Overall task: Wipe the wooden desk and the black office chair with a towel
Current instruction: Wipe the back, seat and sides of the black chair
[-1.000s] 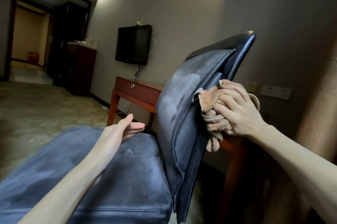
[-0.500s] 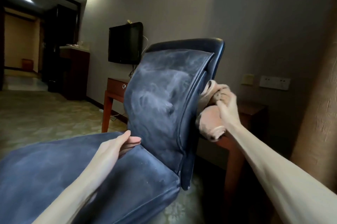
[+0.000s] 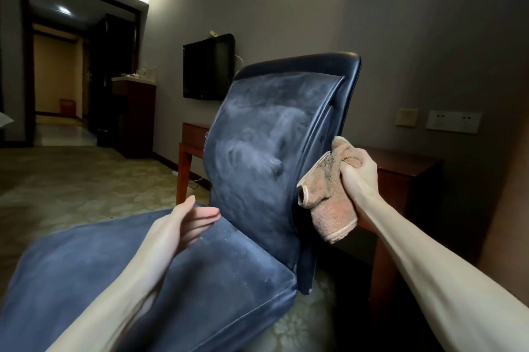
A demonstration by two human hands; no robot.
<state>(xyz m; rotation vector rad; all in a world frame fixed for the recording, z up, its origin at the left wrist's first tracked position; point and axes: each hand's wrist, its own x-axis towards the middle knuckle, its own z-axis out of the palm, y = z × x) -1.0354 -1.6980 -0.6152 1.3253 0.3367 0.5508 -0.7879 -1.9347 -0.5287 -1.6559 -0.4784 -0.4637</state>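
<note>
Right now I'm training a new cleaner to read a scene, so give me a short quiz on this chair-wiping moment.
1. Which hand grips the towel? A) left B) right
2. Fill in: the desk stands ___ the chair.
3. True or false: the left hand lies flat on the desk.
Key: 1 B, the right hand. 2 behind. 3 False; it is open over the seat.

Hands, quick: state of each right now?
Left hand: open, fingers straight, holding nothing, by the chair seat.
Right hand: closed around the bunched tan towel, at the edge of the chair backrest.
</note>
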